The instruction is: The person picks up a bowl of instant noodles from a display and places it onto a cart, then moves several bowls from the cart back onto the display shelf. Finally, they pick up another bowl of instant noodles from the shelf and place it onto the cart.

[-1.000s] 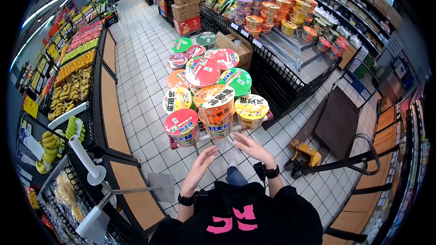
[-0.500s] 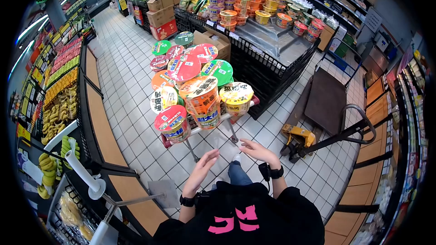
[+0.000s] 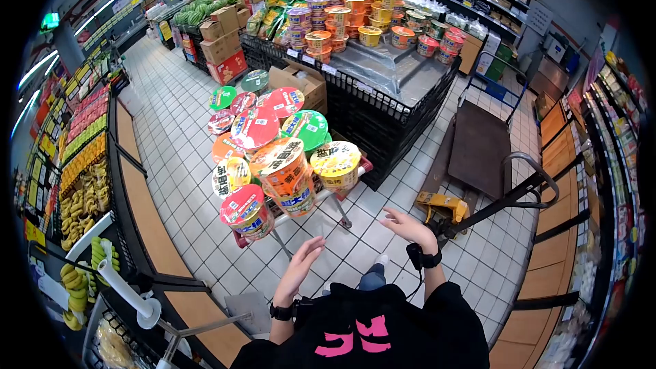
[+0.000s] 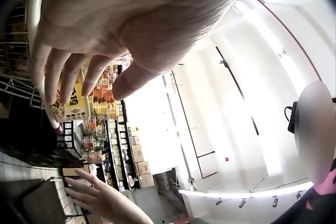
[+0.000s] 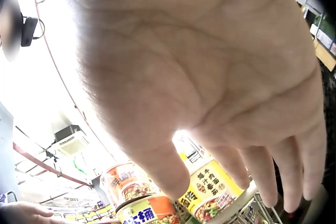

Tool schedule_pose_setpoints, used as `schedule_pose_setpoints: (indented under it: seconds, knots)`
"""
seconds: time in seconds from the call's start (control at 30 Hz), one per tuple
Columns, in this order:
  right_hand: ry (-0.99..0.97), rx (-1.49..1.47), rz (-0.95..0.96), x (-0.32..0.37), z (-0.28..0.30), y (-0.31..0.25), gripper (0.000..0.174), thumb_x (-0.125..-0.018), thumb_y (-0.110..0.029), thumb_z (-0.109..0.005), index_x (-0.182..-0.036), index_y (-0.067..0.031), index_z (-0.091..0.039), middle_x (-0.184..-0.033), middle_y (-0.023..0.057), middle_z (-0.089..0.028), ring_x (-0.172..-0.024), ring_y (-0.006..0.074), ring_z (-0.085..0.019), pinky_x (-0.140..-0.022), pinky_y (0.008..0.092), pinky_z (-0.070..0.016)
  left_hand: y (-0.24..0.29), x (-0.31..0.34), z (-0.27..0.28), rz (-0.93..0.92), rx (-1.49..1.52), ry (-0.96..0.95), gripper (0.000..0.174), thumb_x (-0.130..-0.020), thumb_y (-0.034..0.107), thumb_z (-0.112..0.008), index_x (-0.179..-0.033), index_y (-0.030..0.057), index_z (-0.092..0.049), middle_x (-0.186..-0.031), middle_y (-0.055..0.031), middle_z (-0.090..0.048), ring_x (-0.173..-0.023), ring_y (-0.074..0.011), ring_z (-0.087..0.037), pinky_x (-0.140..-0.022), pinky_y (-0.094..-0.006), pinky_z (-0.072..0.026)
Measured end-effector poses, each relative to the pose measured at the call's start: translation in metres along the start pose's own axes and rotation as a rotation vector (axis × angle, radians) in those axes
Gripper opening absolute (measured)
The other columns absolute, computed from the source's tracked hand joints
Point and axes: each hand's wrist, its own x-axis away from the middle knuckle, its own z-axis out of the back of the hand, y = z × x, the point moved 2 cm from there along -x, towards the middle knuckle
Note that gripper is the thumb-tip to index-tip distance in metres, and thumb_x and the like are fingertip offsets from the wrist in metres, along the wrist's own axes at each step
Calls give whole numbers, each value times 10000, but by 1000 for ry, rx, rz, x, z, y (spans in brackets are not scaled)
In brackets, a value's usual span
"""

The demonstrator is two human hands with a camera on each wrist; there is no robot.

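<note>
My left hand (image 3: 301,270) is held out in front of my body with its fingers extended and nothing in it. To its right, my right hand (image 3: 411,230) is also empty, palm turned inward and fingers loosely straight. Ahead of both stands a shopping cart (image 3: 331,199) heaped with instant noodle tubs. Nearest are an orange tub stack (image 3: 285,179), a red-lidded tub (image 3: 246,213) and a yellow tub (image 3: 336,167). A gap of floor shows between the hands and the tubs. The yellow tub (image 5: 207,190) also appears beyond my right fingers in the right wrist view.
A black crate display (image 3: 383,137) with more noodle tubs stands right of the cart. Farther right are a pallet jack (image 3: 444,206) and a dark flatbed trolley (image 3: 480,154). Fruit stands (image 3: 89,184) line the left, with a white roll on a stand (image 3: 126,294) near me.
The head view has swung right, so cart and displays sit farther left. The hands, close to the front tubs a second ago, are now farther from them and wider apart.
</note>
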Motion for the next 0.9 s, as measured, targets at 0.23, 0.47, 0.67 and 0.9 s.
schedule_pose_setpoints:
  seconds: [0.23, 0.47, 0.67, 0.9]
  knots:
    - [-17, -24, -38, -5, 28, 51, 668, -945, -471, -512, -1415, -14, -383, -1277, 226, -562, -1187, 298, -544, -999, 333, -417, 6, -58, -39, 41, 11, -84, 407, -993, 177, -488, -1363, 14, -444, -1337, -132, -520, -1265, -205, -469, -1076, -317, -327]
    - [42, -97, -98, -19, 84, 109, 686, -942, -460, -532, -1408, 19, -378, -1228, 188, -596, -1144, 263, -561, -981, 320, -422, 10, -126, -88, 54, -19, -192, 433, -997, 223, -481, -1382, 32, -427, -1343, -110, -517, -1270, -195, -464, -1062, -317, -337]
    - [73, -109, -111, -35, 144, 140, 696, -938, -458, -539, -1413, 21, -368, -1218, 176, -605, -1120, 252, -574, -958, 311, -437, 17, -194, -139, 34, -31, -237, 439, -996, 226, -484, -1386, 33, -424, -1341, -104, -518, -1265, -189, -465, -1059, -312, -341]
    - [98, -160, -137, -35, 209, 163, 689, -934, -485, -526, -1422, -22, -377, -1298, 229, -548, -1179, 303, -549, -983, 336, -430, 26, -253, -204, 24, -40, -244, 412, -995, 177, -489, -1365, 3, -435, -1341, -130, -514, -1262, -198, -472, -1071, -307, -341]
